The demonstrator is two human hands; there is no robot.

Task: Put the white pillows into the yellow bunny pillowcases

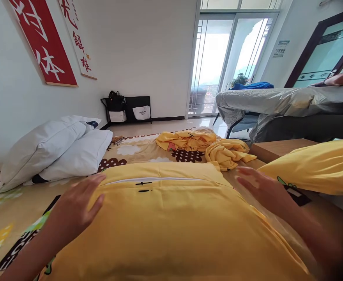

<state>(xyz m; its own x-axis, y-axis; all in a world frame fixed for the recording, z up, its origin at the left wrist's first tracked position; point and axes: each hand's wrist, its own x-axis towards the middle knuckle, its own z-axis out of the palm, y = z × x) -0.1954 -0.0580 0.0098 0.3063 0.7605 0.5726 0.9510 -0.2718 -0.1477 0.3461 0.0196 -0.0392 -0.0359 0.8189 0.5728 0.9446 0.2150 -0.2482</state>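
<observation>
A yellow pillowcase [162,222] with a pillow inside lies before me on the bed. Across its far end runs an opening, where a strip of white shows between the two yellow edges. My left hand [76,203] is at the far left corner, thumb spread from the fingers and holding nothing; whether it touches the cloth I cannot tell. Just off the right side, my right hand [257,185] hovers with fingers stretched out, slightly blurred and empty.
White pillows [69,150] are stacked at left. Crumpled yellow cloths [227,152] lie at the bed's far end. Another yellow-covered pillow [320,166] is at right, near a wooden surface [276,147]. Behind stands a plastic-covered table [276,99], with another person's hand [336,80] on it.
</observation>
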